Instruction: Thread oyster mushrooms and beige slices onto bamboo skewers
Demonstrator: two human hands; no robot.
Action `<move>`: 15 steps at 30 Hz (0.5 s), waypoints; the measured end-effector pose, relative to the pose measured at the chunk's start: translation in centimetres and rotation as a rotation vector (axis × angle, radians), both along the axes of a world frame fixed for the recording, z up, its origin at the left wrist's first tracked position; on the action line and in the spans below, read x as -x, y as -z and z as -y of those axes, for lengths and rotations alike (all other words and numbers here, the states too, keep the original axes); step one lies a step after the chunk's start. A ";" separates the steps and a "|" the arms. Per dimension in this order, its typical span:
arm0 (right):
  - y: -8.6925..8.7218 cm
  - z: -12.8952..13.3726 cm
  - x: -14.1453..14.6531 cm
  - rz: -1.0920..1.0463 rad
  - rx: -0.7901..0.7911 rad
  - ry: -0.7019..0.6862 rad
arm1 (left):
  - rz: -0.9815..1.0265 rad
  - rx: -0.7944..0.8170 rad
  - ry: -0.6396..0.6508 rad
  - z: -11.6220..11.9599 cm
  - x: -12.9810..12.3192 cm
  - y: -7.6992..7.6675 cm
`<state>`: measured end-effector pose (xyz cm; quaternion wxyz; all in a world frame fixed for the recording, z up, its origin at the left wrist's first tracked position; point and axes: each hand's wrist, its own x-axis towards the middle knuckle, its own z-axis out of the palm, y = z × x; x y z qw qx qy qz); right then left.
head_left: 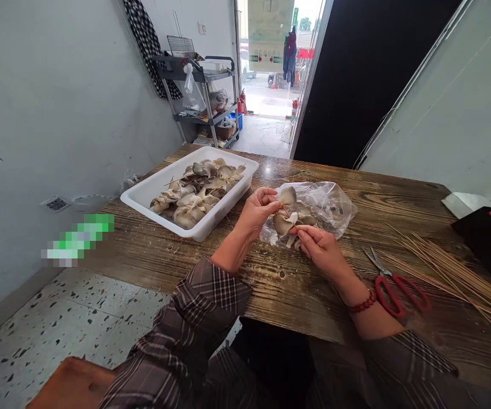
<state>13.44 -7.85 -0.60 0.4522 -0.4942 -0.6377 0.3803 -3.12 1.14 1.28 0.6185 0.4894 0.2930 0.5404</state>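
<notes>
Two hands [257, 212], mushroom [283, 224] between (on skewer [297, 228]).

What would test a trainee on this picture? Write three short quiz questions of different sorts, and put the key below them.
1. True or false: the blades of the scissors are spread apart.
2. Multiple choice: what is piled in the white tray?
a) bread rolls
b) mushrooms
c) fish
3. Short answer: which grip, the person's left or right, is nearer the white tray?

Key:
1. True.
2. b.
3. The left grip.
</notes>
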 end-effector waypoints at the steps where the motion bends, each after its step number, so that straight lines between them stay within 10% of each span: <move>1: 0.0 0.0 0.0 0.001 -0.002 0.004 | -0.003 -0.004 0.005 0.1 0.0 -0.1; 15: 0.8 -0.3 0.1 0.078 -0.096 0.067 | -0.082 0.052 0.161 0.9 -0.4 -0.7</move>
